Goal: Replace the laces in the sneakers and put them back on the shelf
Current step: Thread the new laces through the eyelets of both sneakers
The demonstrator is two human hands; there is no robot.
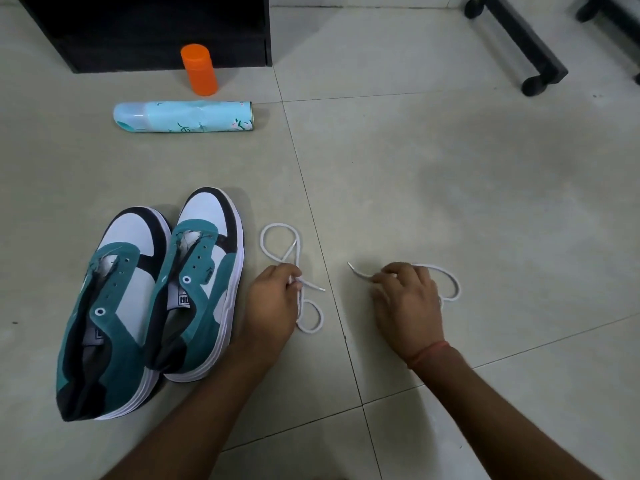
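Hands rest low on the tiled floor. The left hand pinches a white lace that lies in loops just beside the sneakers. The right hand is curled over a second lace. Both sneakers stand side by side without laces. Farther away, a blue spray can lies near an upright orange bottle before a black shelf.
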